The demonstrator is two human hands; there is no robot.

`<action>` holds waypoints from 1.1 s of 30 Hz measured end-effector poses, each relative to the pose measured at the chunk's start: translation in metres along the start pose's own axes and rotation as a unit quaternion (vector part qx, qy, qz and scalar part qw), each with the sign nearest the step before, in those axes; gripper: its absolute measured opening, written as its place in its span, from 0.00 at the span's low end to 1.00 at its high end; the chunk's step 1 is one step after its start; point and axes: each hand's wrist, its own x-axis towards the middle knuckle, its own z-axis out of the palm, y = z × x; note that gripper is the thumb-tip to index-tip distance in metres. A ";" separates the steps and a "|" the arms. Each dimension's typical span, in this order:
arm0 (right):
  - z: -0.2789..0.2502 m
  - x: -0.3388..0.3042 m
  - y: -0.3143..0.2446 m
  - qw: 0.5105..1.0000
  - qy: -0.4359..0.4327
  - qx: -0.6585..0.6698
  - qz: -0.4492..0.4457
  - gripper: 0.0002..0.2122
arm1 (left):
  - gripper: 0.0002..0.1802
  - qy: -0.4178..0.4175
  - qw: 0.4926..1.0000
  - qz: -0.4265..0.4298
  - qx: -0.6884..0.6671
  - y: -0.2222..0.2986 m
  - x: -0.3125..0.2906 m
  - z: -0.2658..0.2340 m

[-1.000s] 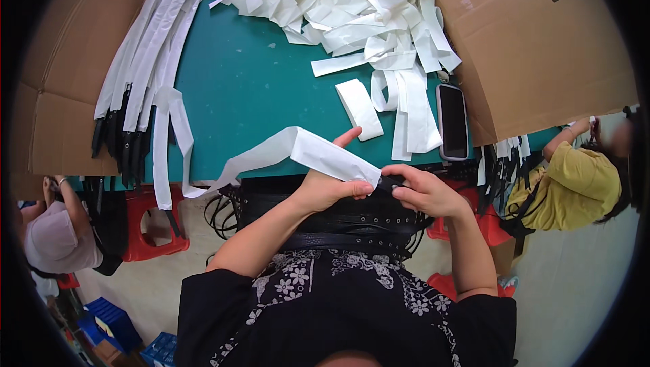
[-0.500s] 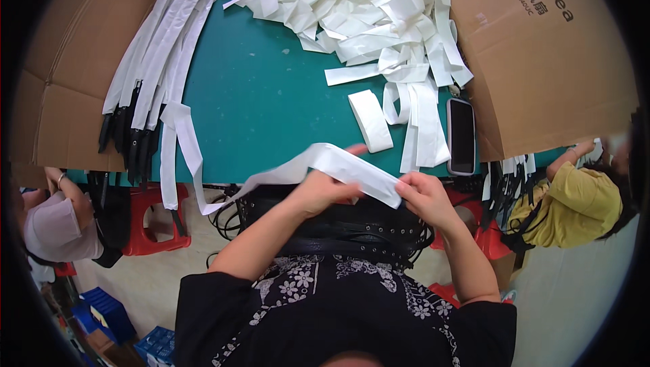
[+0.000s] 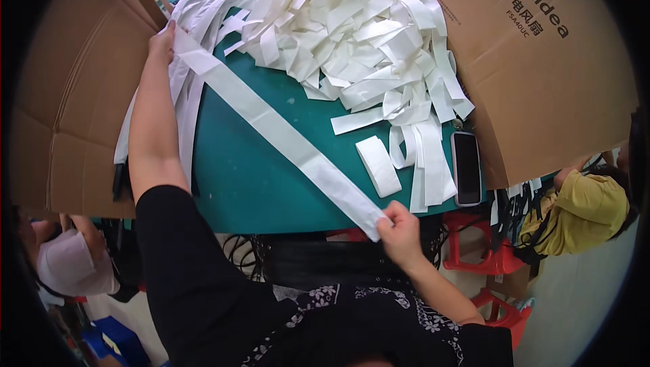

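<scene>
A long white strip point(image 3: 271, 123) stretches taut and slanting across the table from far left to near right. My right hand point(image 3: 401, 237) pinches its near end, just off the table's front edge. At the far left, my left hand point(image 3: 162, 43) is closed on the strip's other end, over a bundle of white strips point(image 3: 191, 89). My left forearm covers part of that bundle. A folded white strip point(image 3: 378, 166) lies on the table above my right hand. Black straps with eyelets point(image 3: 298, 258) lie across my lap.
A large heap of loose white strips point(image 3: 338, 35) covers the back of the green table point(image 3: 247, 194). Cardboard boxes stand left point(image 3: 81, 96) and right point(image 3: 535, 76). A phone point(image 3: 466, 167) lies beside the right box. Two people sit at the sides, near red stools point(image 3: 481, 248).
My left hand has moved from the middle to the far left, drawing the white strip out straight. My right hand has lowered slightly, still holding its end. The view has shifted.
</scene>
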 end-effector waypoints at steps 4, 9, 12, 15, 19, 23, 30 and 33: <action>0.048 0.042 -0.013 0.997 0.020 -0.015 -0.069 0.04 | 0.36 0.169 0.664 0.182 0.706 -0.026 -0.011 0.015; 0.068 0.092 -0.004 0.983 -0.090 0.138 0.080 0.03 | 0.28 -0.281 0.780 -0.103 0.549 -0.042 -0.233 0.080; 0.071 0.096 -0.005 0.951 -0.147 0.232 0.139 0.06 | 0.21 -0.395 0.779 -0.183 0.451 -0.106 -0.342 0.066; 0.077 0.088 -0.015 0.933 -0.158 0.288 0.149 0.07 | 0.17 -0.270 0.916 -0.035 0.294 -0.136 -0.392 0.057; 0.071 0.070 -0.016 0.939 -0.182 0.273 0.103 0.09 | 0.12 -0.262 0.943 -0.164 0.127 -0.146 -0.416 0.069; 0.034 0.061 -0.005 0.931 -0.263 0.203 0.148 0.12 | 0.10 -0.198 0.971 -0.130 0.044 -0.148 -0.414 0.072; 0.008 0.044 -0.018 0.981 -0.188 0.042 0.038 0.08 | 0.09 -0.190 0.968 -0.166 0.015 -0.150 -0.429 0.083; 0.009 0.041 -0.033 0.983 -0.166 0.061 0.055 0.08 | 0.08 -0.187 0.963 -0.185 -0.047 -0.148 -0.435 0.085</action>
